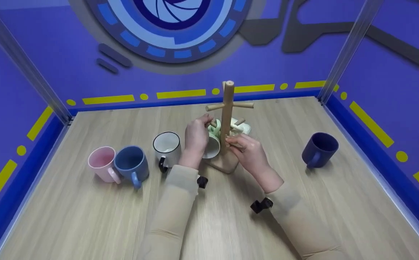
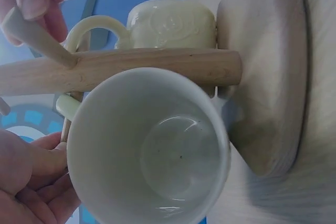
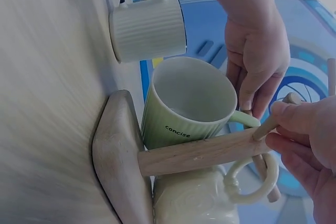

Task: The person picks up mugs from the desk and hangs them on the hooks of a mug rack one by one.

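A wooden mug tree (image 1: pixel 227 119) stands on the table, its pegs at two heights. My left hand (image 1: pixel 196 135) pinches the end of a lower left peg, beside the handle of a pale green ribbed mug (image 3: pixel 181 127). That mug hangs sideways by its handle, its white inside facing the left wrist camera; "concise" is printed on it. With thumb and fingers my right hand (image 1: pixel 247 150) pinches the lower peg on the near side, which bears no mug. A cream mug (image 2: pixel 170 27) with a raised pattern hangs from another lower peg, partly behind the post in the head view.
Left of the tree stand a white mug (image 1: pixel 166 146) with a black rim and handle, a blue mug (image 1: pixel 131 164) and a pink mug (image 1: pixel 102 164). A dark navy mug (image 1: pixel 317 151) stands at the right. Blue printed walls (image 1: pixel 180 79) enclose the table's back and sides.
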A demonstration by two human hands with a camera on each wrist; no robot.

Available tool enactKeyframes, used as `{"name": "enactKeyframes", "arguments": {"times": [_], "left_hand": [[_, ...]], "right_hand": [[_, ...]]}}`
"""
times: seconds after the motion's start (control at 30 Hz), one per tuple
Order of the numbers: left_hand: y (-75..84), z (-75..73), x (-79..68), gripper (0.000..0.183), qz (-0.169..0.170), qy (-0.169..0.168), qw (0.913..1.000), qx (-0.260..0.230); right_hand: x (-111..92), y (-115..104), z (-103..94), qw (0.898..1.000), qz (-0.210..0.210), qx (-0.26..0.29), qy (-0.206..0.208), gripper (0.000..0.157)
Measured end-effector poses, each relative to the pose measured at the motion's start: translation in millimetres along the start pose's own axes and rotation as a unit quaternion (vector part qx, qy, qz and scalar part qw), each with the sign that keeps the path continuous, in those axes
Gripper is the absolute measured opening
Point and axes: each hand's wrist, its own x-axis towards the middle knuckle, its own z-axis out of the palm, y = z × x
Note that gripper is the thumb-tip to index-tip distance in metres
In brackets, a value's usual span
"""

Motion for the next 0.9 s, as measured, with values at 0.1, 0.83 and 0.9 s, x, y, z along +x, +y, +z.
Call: {"name": "enactKeyframes", "arguments": {"times": [0.1, 0.83, 0.9], "left_hand": [[4.4, -4.4, -12.6, 0.023, 0.035, 0.049, 0.9982, -0.006], [-8.9, 16.6, -60.4, 0.028, 0.258, -0.028, 0.9497, -0.176], [-9.4, 18.6, -60.2, 0.027, 0.259, -0.02, 0.9495, -0.175]], "right_hand": [[-1, 0, 1.3, 1.0, 0.002, 0.009, 0.002, 0.022], [17, 8, -103.4, 0.962, 0.247, 0.062, -0.102, 0.019], [16, 9, -120.6, 0.96, 0.26, 0.057, -0.086, 0.019]]}}
